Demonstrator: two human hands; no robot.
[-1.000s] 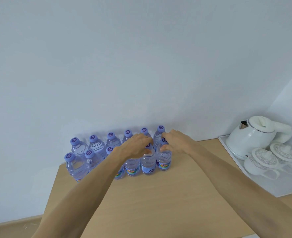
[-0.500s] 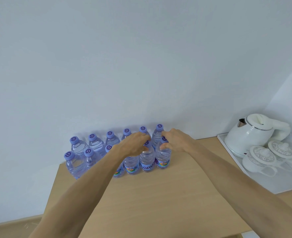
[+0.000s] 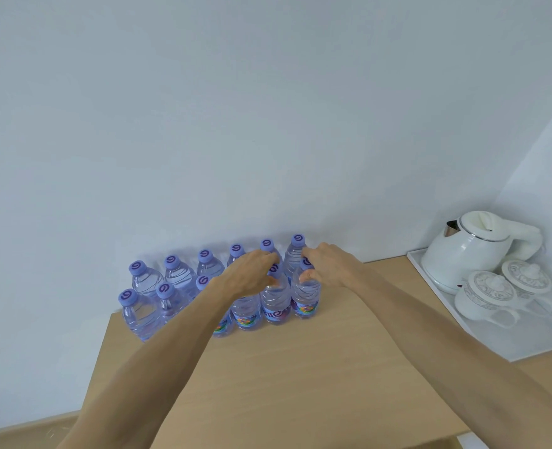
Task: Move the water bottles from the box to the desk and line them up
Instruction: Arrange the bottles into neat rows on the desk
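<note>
Several clear water bottles [image 3: 146,280] with purple caps stand upright in two rows on the light wooden desk [image 3: 300,377], close to the white wall. My left hand [image 3: 252,275] grips the neck of the second front-row bottle from the right [image 3: 276,301]. My right hand [image 3: 328,267] pinches the neck of the rightmost front-row bottle [image 3: 306,298], thumb on the near side and fingers over the cap. Both bottles stand on the desk, side by side. The box is not in view.
A white tray [image 3: 527,341] at the desk's right end holds a white kettle [image 3: 469,251] and two lidded white cups [image 3: 482,294]. The wall runs right behind the bottles. Bare desk surface lies in front of the rows.
Both hands have stayed on the same two front-row bottles. The view has shifted slightly; the bottles look unmoved.
</note>
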